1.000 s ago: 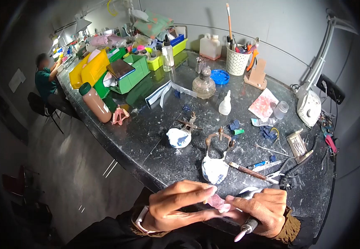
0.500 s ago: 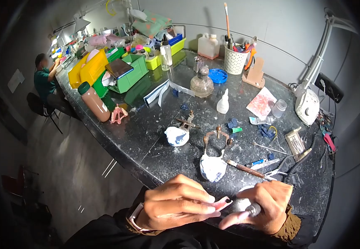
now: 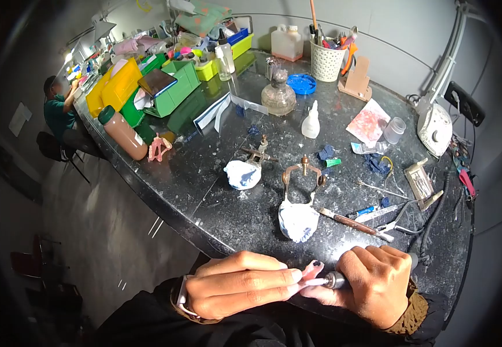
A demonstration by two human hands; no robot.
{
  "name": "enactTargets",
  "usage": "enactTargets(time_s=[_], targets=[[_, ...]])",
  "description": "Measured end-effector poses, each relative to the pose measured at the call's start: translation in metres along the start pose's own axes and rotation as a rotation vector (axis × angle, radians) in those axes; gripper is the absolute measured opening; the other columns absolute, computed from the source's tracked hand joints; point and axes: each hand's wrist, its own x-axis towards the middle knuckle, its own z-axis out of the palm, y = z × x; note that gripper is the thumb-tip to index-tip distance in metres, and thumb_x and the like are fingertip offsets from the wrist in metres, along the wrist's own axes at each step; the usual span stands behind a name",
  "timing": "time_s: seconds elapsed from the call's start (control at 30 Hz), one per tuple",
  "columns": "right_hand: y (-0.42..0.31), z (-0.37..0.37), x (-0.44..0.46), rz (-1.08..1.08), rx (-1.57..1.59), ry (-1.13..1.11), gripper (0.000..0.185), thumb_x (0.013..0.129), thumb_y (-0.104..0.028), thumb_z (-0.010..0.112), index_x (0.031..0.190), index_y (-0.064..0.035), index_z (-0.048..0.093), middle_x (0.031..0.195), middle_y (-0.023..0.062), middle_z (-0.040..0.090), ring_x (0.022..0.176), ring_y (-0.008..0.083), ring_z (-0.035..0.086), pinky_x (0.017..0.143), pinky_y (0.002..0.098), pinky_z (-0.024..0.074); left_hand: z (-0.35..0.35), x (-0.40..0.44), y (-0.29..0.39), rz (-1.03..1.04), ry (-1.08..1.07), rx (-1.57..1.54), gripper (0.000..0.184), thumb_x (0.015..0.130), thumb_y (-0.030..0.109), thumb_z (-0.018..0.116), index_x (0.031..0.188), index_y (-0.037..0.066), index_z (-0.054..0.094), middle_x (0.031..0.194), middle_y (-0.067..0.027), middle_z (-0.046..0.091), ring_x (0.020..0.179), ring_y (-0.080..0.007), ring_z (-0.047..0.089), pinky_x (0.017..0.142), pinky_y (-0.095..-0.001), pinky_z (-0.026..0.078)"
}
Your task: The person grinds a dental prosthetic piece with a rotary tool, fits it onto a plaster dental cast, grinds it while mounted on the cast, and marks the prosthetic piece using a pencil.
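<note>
My left hand pinches a small pink piece with a dark spot near its upper edge. My right hand is wrapped round a metal rotary handpiece, its pale tip pointing left and meeting the pink piece, or very near it. Just beyond the hands stands a metal frame with a white plaster lump. A second white lump on a metal holder lies further left. A brown-handled brush lies behind my right hand.
Pliers, a blue pen and a cable lie at right. Behind are a white squeeze bottle, a glass jar, a tool cup and a lamp. A brown bottle stands left; a person sits beyond.
The handpiece tip has swung from pointing down toward me to pointing left at the pink piece. The camera view has shifted, so the bench objects appear higher.
</note>
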Motion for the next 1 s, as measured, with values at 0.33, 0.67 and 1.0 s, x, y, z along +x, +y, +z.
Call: enactTargets(time_s=[0.33,0.67,1.0], targets=[[-0.0003,0.0019,0.0005,-0.033,-0.069,0.006,0.058,0.056,-0.058,0.070,0.050,-0.0087,0.039,0.044,0.0010,0.039,0.036,0.0156,0.045,0.037,0.0264,0.0338,0.0018,0.0021,-0.0035,0.038,0.008,0.091,0.020,0.057,0.003,0.076,0.076,0.004,0.069,0.080,-0.0036,0.066,0.072,-0.0127,0.061,0.060,-0.0174,0.051],[-0.0025,0.0009,0.0005,0.006,-0.119,0.024,0.061,0.055,-0.059,0.070,0.050,-0.0094,0.035,0.043,0.0004,0.036,0.035,0.0151,0.043,0.037,0.0273,0.0317,0.0008,0.0018,-0.0011,0.039,-0.008,0.082,0.020,0.058,0.003,0.075,0.077,0.005,0.069,0.082,-0.0042,0.066,0.071,-0.0123,0.061,0.060,-0.0178,0.052],[-0.0026,0.0021,0.0012,-0.046,-0.086,0.023,0.060,0.054,-0.059,0.070,0.049,-0.0090,0.037,0.043,0.0003,0.037,0.035,0.0146,0.043,0.037,0.0268,0.0320,0.0040,-0.0001,-0.0020,0.029,0.046,0.048,0.020,0.057,0.003,0.077,0.075,0.004,0.068,0.081,-0.0054,0.066,0.070,-0.0129,0.061,0.059,-0.0188,0.052]])
